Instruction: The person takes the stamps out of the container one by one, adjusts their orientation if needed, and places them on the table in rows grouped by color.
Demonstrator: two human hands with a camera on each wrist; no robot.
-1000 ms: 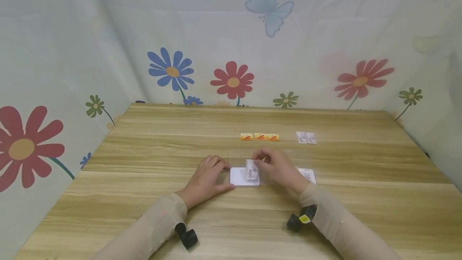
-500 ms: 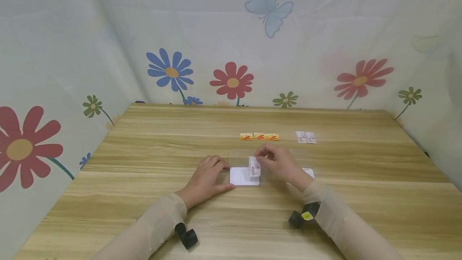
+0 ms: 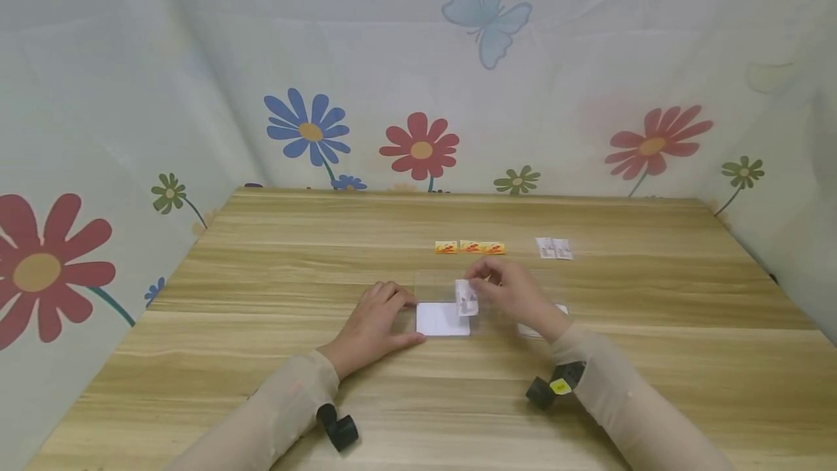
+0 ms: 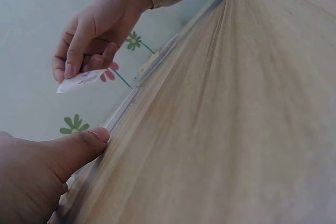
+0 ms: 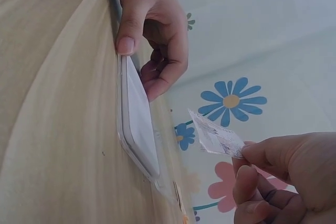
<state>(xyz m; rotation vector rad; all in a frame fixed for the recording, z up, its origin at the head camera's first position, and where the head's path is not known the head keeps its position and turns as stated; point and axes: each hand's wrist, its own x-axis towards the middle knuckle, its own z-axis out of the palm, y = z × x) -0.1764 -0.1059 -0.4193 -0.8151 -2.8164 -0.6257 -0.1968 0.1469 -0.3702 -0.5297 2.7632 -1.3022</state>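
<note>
My left hand (image 3: 375, 322) lies at the left end of a low clear plastic case (image 3: 428, 286), its thumb at the near edge and its fingers at the far edge. A white rectangular pad (image 3: 437, 320) fills the case's left part. Between thumb and fingertips, my right hand (image 3: 513, 296) pinches a small flat white packet (image 3: 467, 299) with faint print, held up above the case. In the right wrist view the packet (image 5: 216, 136) tilts from the fingertips, apart from the white pad (image 5: 139, 119). A second white piece (image 3: 531, 330) is mostly hidden under my right hand.
Several small yellow packets with red print (image 3: 482, 247) lie in a row behind the case. Farther right lie two white printed packets (image 3: 554, 248) side by side. The wooden table (image 3: 314, 238) ends at a flowered fabric backdrop (image 3: 556, 129).
My right hand has lifted the white packet slightly and moved it away from me and to the right. My left hand has stayed in place.
</note>
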